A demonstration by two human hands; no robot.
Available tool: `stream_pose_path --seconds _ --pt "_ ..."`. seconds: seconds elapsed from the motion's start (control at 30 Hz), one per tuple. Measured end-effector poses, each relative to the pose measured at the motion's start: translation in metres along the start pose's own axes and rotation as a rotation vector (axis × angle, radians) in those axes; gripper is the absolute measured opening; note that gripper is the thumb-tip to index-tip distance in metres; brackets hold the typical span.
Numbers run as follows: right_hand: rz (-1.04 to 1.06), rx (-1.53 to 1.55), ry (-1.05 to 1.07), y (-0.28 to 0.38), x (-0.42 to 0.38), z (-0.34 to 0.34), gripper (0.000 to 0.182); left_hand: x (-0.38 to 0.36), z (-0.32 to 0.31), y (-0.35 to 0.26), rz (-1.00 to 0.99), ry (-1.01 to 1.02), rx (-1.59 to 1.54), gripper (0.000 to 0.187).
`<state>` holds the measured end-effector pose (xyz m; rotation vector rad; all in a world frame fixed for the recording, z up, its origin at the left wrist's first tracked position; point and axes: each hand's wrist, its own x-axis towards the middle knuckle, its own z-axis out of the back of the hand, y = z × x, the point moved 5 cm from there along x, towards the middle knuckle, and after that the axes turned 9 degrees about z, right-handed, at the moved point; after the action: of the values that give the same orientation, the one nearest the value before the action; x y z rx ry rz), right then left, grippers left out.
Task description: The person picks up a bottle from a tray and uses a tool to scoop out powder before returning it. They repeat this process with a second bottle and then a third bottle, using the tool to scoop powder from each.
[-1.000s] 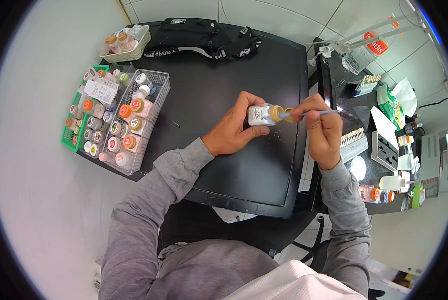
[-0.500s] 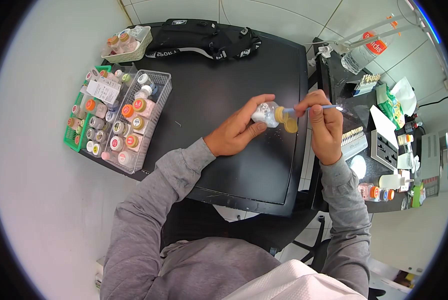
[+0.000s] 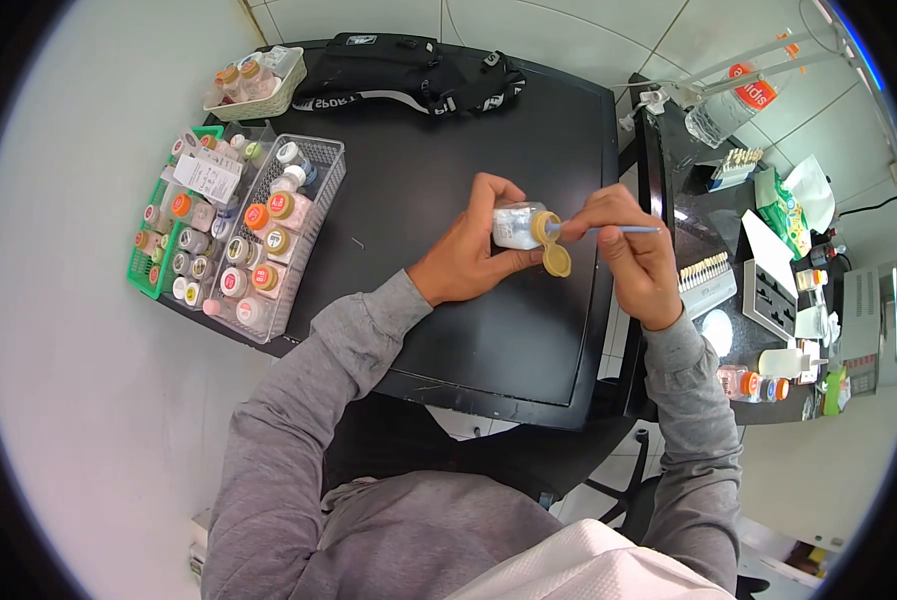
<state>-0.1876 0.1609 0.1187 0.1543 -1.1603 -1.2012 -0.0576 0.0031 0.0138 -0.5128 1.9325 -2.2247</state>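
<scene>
White tiles and a pale wall frame a black table [image 3: 439, 150] that fills the middle of the frame. Just right of centre the left hand [image 3: 469, 262] wraps its fingers around a small clear jar [image 3: 517, 226], holding it on its side above the table with the mouth facing right; that tilt seems meant to bring the opening level with the tool. The jar looks filled with a whitish powder, and its tan flip lid [image 3: 557, 262] hangs open below the mouth, attached at the neck, so the opening is clear. The right hand [image 3: 637, 262] pinches a thin blue-handled tool [image 3: 609, 230] between thumb and fingertips, much as one holds a pen, with the tip at or just inside the jar's mouth; whether it touches the powder is too small to tell. Holding the shaft close to its working end would give fine control at such a narrow opening. At the left edge of the table a clear basket [image 3: 321, 200] and a green basket [image 3: 141, 280] hold rows of similar jars with orange and tan caps, within the left arm's reach. A black strap bag [image 3: 399, 65] lies along the top of the table. A second black table at the right carries a shade guide [image 3: 707, 272], a plastic bottle [image 3: 729, 105] and other small items.
</scene>
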Motion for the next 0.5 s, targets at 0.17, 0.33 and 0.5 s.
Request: stream_pose_path --seconds 0.17,0.33,0.5 --pt "0.019 -0.003 -0.056 -0.001 -0.002 0.001 0.035 0.001 -0.001 -0.003 -0.006 -0.022 0.042 0.067" --pt "0.045 -0.069 -0.050 0.007 0.001 0.005 0.035 0.001 -0.001 -0.002 0.005 -0.005 0.050 0.065" --pt "-0.008 -0.042 -0.044 0.003 -0.001 0.001 0.036 0.001 0.001 -0.002 0.040 0.067 -0.053 0.059"
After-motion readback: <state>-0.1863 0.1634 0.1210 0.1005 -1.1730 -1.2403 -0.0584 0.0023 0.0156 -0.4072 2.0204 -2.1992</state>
